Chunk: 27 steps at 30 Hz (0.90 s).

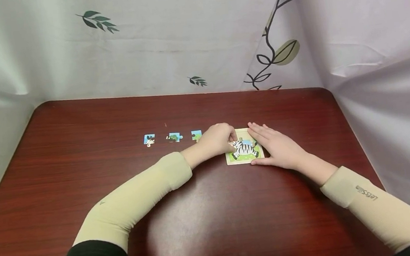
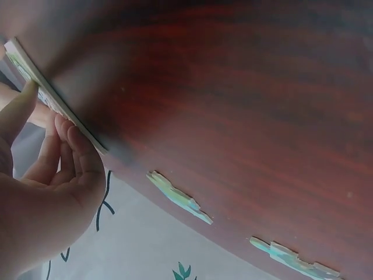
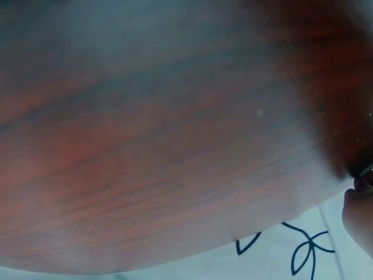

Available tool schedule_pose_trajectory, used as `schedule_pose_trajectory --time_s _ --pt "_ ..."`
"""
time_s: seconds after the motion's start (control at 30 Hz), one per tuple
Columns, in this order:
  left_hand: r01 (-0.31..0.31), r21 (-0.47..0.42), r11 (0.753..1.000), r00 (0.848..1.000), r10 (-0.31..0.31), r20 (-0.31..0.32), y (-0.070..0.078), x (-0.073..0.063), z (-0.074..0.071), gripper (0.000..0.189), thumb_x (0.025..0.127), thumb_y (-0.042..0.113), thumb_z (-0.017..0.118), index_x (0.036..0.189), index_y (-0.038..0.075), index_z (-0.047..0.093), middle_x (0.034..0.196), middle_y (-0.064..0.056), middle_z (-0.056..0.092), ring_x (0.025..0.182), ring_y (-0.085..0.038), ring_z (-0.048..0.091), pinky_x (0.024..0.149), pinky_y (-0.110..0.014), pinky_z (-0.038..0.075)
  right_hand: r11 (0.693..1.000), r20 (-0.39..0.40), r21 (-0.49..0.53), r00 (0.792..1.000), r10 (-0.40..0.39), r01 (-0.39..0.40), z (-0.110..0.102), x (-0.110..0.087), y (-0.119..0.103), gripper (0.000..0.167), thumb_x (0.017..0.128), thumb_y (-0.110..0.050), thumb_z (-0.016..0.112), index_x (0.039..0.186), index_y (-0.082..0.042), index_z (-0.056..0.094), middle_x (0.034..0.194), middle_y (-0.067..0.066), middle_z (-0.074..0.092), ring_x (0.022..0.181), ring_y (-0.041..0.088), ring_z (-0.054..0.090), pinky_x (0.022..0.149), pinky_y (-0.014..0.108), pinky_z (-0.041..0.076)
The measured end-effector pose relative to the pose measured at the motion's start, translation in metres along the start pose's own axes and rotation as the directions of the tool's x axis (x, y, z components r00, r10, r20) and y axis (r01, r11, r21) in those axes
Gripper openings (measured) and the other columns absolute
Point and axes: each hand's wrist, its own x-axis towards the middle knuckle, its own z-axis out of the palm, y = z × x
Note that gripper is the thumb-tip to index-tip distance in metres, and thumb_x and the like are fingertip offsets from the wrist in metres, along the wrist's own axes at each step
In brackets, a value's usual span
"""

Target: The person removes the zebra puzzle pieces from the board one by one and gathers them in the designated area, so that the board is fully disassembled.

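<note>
Zebra puzzle (image 1: 246, 150) has pale, straight edges.

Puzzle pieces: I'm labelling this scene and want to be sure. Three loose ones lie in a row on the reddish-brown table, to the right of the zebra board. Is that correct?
Not quite: the side is wrong. The head view shows the three loose puzzle pieces to the left of the zebra board, in a row on the reddish-brown table.
</note>
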Motion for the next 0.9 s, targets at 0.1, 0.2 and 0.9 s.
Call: schedule_pose_trajectory --time_s 0.1,0.2,0.9 --pt "-0.001 0.004 1.000 1.000 0.001 -0.013 0.0003 -0.0007 0.0010 0.023 0.085 0.021 0.091 0.101 0.011 0.078 0.097 -0.002 0.072 0.092 -0.017 0.065 0.087 -0.033 0.054 1.000 0.004 0.001 1.000 0.000 0.000 0.0000 -0.0001 -0.0001 0.103 0.091 -0.056 0.077 0.164 0.002 0.033 0.175 0.018 0.027 0.162 0.034 0.029 0.132 0.053 0.025" --pt "-0.001 0.002 1.000 1.000 0.001 -0.028 0.0009 -0.0019 0.0014 0.023 0.084 0.020 0.091 0.100 0.011 0.078 0.097 -0.001 0.073 0.092 -0.017 0.066 0.087 -0.033 0.055 1.000 0.007 0.000 1.000 -0.001 0.001 -0.0003 0.0000 -0.0001 0.104 0.091 -0.057 0.077 0.164 0.002 0.033 0.175 0.018 0.028 0.162 0.035 0.029 0.132 0.053 0.025" --pt "-0.021 -0.012 1.000 0.999 0.021 -0.046 0.0000 -0.0034 0.0033 0.020 0.085 0.019 0.090 0.101 0.010 0.081 0.097 -0.002 0.076 0.090 -0.016 0.066 0.085 -0.033 0.055 0.995 -0.011 -0.013 0.995 -0.099 0.099 -0.0050 0.0021 -0.0032 0.096 0.095 -0.052 0.073 0.165 0.000 0.032 0.175 0.018 0.026 0.163 0.034 0.028 0.132 0.053 0.025"
